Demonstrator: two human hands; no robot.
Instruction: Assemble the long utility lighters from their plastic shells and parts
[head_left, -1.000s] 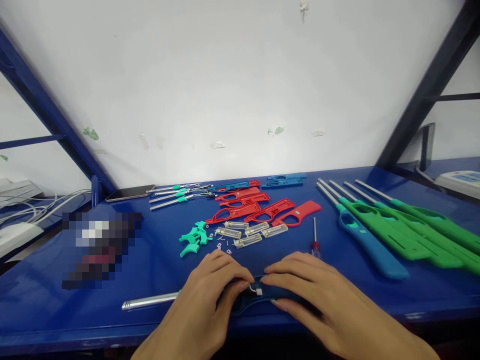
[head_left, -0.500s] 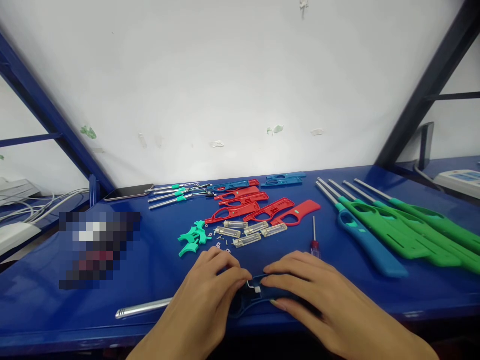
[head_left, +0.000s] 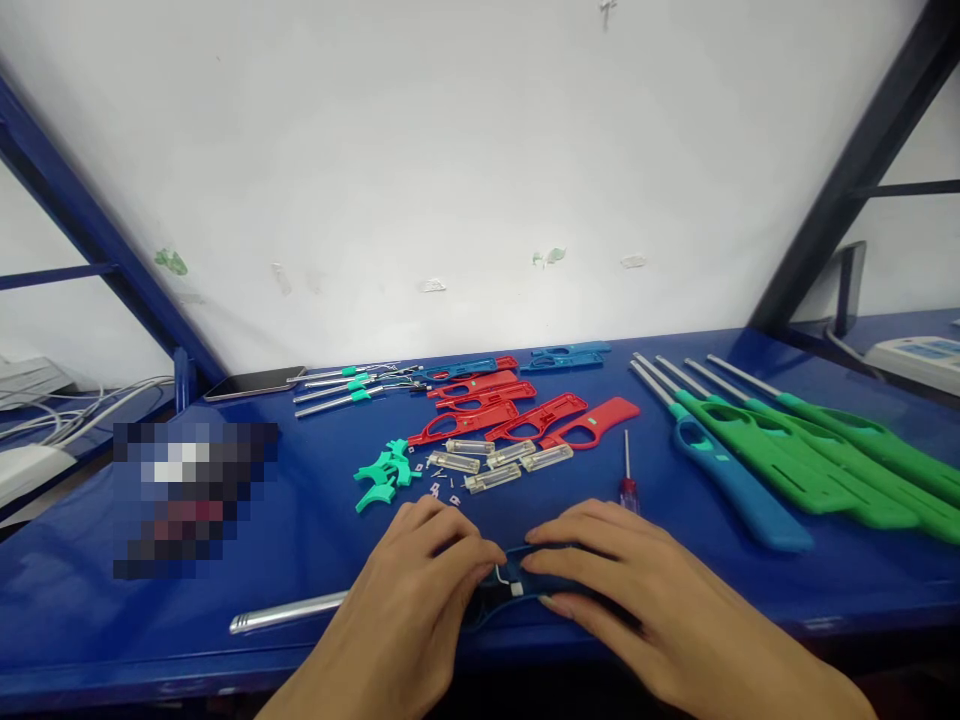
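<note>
At the table's front edge, a blue lighter casing half [head_left: 534, 557] lies between my hands, its hollow side up. My left hand [head_left: 420, 590] is closed over its front end, thumb and index finger together beside a thin white wire [head_left: 502, 576]. A small white block [head_left: 516, 589] sits at the wire's end, inside the casing. From under my left hand a silver metal tube [head_left: 289, 612] sticks out to the left. My right hand [head_left: 622, 570] grips the casing's handle end, fingers along the far side and thumb along the near side. The palms hide much of the casing.
Beyond my hands lie green triggers [head_left: 379, 484], clear fuel tanks [head_left: 493, 477], red casing halves [head_left: 592, 424] and several metal tubes [head_left: 330, 403]. A screwdriver [head_left: 628, 485] lies right of centre. Finished-looking green lighters [head_left: 795, 460] and a blue one [head_left: 739, 485] are at the right.
The left fingertips have shifted slightly at the wire, and more of the casing's dark inside shows beside the white block. My right hand stays in about the same place.
</note>
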